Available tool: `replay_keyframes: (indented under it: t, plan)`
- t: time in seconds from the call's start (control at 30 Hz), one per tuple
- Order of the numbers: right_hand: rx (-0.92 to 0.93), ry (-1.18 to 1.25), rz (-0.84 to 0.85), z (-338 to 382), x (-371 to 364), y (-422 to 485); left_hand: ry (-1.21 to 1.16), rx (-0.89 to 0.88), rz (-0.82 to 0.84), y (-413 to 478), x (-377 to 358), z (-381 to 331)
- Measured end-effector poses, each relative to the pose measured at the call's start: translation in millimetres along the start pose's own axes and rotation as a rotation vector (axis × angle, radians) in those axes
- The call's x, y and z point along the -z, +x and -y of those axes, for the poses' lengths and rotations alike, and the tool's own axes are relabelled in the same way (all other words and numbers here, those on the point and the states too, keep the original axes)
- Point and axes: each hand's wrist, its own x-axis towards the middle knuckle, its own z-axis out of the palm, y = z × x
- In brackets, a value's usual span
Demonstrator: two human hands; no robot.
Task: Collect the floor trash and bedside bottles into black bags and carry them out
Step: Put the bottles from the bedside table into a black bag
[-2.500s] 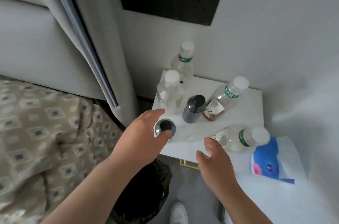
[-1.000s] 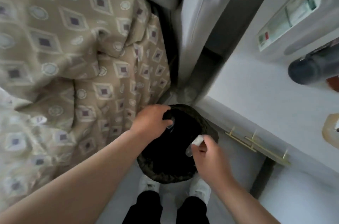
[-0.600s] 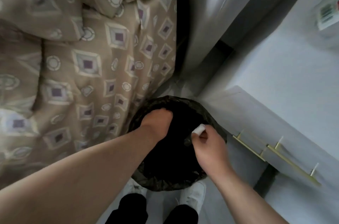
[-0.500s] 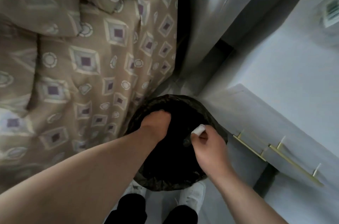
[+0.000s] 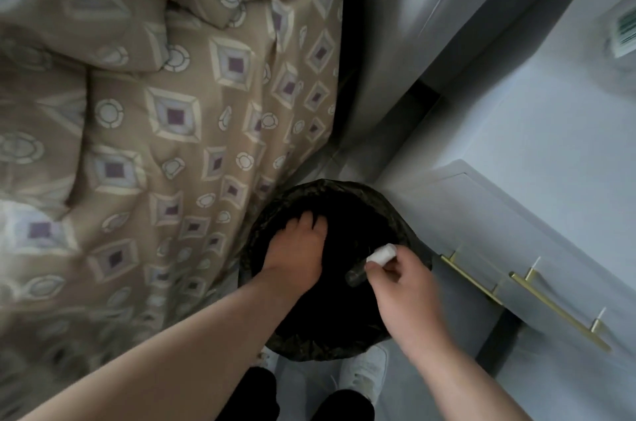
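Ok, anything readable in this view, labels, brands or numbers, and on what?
No text is legible.
On the clear plastic bottle at the right edge: a green-and-white label with barcode-like stripes, too blurred to read.
On the small clear bottle with white cap held in the right hand: no print visible.

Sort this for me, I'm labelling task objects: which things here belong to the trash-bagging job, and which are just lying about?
Job: black bag; white-capped bottle pinched in the right hand; left hand inside the bag; labelled bottle on the nightstand.
Lying about: patterned bedspread; brass drawer handles; white shoes.
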Motion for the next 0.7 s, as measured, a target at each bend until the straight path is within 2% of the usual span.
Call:
replay_keyframes:
  t: [0.07, 0.13, 0.23, 0.33, 0.57, 0.7]
  plan:
    - [-0.053, 0.015, -0.001, 0, -5, 3, -0.034, -0.107, -0.18, -25, 5, 11]
    - [-0.138, 0.044, 0.016, -5, -17, 10, -0.111, -0.075, -0.251, -45, 7, 29]
    - [-0.35, 0.239, 0.109, -19, -45, 30, -0.293, 0.043, -0.163, -59, -4, 53]
    - [-0.507, 0.327, 0.194, -41, -81, 56, -0.422, 0.073, -0.163, -59, -18, 63]
    - [-0.673, 0.027, 0.174, -85, -130, 123, -0.533, 0.081, -0.163, -53, -23, 72]
    - [-0.688, 0.057, 0.149, -85, -143, 136, -0.541, 0.048, -0.171, -53, -22, 76]
